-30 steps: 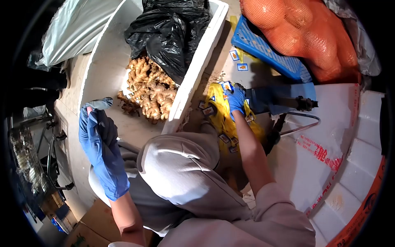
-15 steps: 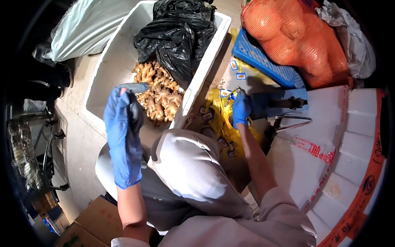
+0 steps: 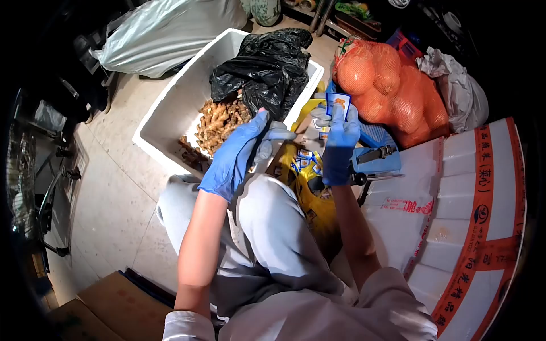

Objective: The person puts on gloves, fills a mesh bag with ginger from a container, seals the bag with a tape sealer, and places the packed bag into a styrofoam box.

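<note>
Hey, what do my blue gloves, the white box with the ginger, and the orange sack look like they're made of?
Blue gloves: thin rubbery film, perhaps nitrile or latex, with fine wrinkles and a soft sheen.
White box: probably matte plastic foam, given its thick, pale walls.
Orange sack: likely plastic netting, its fine mesh stretched over round bulges.

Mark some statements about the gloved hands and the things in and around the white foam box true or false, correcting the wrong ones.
1. The right hand has a small blue-bordered white card at its fingertips. True.
2. Only the right hand is gloved. False: the left hand wears a blue glove too.
3. Knobbly brown ginger lies in the white rectangular foam box. True.
4. The box holds nothing else. False: a crumpled black plastic bag lies there too.
</note>
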Tool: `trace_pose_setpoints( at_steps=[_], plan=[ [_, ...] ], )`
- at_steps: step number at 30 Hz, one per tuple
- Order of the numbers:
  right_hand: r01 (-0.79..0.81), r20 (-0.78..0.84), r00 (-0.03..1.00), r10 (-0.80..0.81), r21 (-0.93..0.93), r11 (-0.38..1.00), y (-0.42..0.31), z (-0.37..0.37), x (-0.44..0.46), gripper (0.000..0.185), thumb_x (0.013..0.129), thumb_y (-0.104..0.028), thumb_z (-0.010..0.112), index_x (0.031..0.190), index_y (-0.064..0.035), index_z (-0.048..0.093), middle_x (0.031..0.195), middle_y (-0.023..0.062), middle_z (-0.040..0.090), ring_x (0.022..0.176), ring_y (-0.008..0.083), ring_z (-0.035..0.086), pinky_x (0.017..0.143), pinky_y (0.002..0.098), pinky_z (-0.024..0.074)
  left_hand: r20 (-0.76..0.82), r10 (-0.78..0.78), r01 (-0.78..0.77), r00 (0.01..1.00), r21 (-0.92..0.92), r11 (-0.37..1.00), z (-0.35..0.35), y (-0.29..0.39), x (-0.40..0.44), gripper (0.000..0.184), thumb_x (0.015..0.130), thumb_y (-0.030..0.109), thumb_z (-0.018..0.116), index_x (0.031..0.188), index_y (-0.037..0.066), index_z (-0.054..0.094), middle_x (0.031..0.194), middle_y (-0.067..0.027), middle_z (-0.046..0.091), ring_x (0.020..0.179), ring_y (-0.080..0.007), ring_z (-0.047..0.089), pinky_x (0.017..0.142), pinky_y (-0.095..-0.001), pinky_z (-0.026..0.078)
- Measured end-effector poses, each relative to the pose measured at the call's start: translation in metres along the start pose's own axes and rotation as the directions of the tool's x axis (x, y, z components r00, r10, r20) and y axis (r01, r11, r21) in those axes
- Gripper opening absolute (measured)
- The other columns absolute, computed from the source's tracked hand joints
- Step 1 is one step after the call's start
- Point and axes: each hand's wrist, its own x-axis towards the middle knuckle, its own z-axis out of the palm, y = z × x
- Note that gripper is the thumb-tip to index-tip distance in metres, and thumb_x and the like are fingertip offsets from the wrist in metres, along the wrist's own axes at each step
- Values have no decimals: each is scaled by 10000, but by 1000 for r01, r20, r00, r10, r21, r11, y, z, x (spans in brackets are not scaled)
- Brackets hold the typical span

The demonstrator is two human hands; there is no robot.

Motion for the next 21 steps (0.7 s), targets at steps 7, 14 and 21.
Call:
trace_pose_setpoints(
  at_steps=[7, 14, 21],
  plan=[
    [530, 877, 447, -178, -99, 842, -32, 37, -24, 173, 761, 5, 477, 883, -21, 596, 848, 111, 611, 743, 249, 596, 688, 304, 471, 31, 287, -256, 957, -371, 893, -42, 40, -16, 278, 839, 135, 466, 1033, -53, 531, 706, 28, 544, 428, -7, 330, 362, -132, 257],
    [746, 958, 274, -78, -161, 646, 6, 40, -27, 225, 744, -103, 537, 960, -56, 579, 921, 111, 594, 845, 282, 570, 743, 334, 459, -99, 491, -472, 865, -491, 732, -81, 56, -27, 241, 806, -8, 456, 1046, -22, 473, 826, -47, 551, 529, -44, 450, 456, -137, 400],
    [720, 827, 533, -179, -332, 609, -122, 60, -30, 281, 714, -82, 584, 993, -49, 589, 942, 115, 583, 746, 268, 553, 694, 295, 450, -383, 479, -528, 790, -29, 849, -69, 64, -38, 156, 839, 168, 541, 884, 25, 583, 670, 31, 534, 517, -15, 429, 476, -134, 342]
  ],
)
